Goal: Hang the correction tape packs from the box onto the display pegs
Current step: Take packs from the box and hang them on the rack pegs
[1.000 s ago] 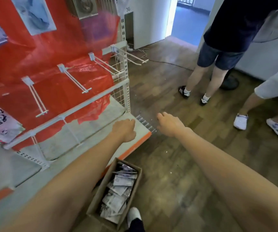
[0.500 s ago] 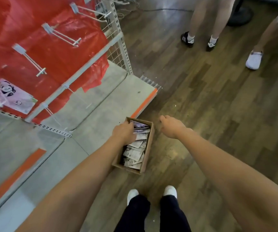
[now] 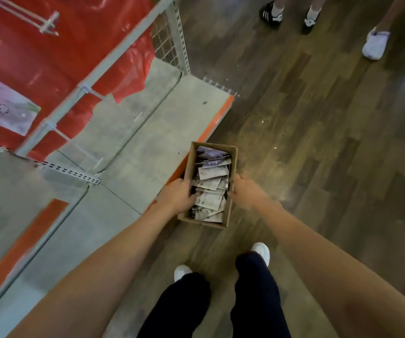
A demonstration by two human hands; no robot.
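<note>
Person is standing over the cardboard box [image 3: 208, 222], which is sitting on the wooden floor [image 3: 318, 132], touching the orange edge of the shelf base [image 3: 147, 132]. Left hand [image 3: 177, 195] is gripping the box's left wall, fingers curling over the rim into the correction tape packs [image 3: 210, 189]. Right hand [image 3: 246, 192] is gripping the box's right wall, thumb hooking inside; it's blurry, so finger detail is unclear. Packs are lying loose in a heap inside the box, filling it. Display pegs [image 3: 42, 21] are sticking out from the red backing [image 3: 57, 59], up and left of the box. Bystanders' shoes [image 3: 375, 43] are well beyond the box.
</note>
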